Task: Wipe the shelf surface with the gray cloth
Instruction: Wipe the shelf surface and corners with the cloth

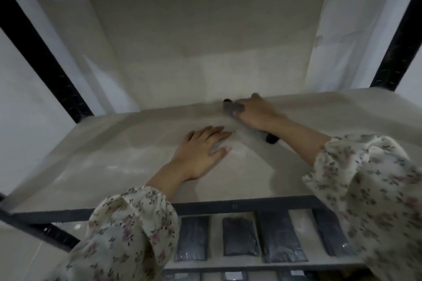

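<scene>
Gray cloth (pixel 228 108) lies mostly hidden under your right hand (pixel 255 114), toward the back middle of the pale shelf (pixel 114 155). Only a gray bit past your fingertips and a dark end near your wrist show, and blur makes its shape hard to read. Your right fingers curl over it, holding it against the surface. Your left hand (pixel 201 155) rests flat near it, fingers straight and slightly spread. Below, the lower shelf (pixel 299 219) holds a row of dark flat packets (pixel 239 239), partly covered by your flowered sleeves (pixel 127 235)
</scene>
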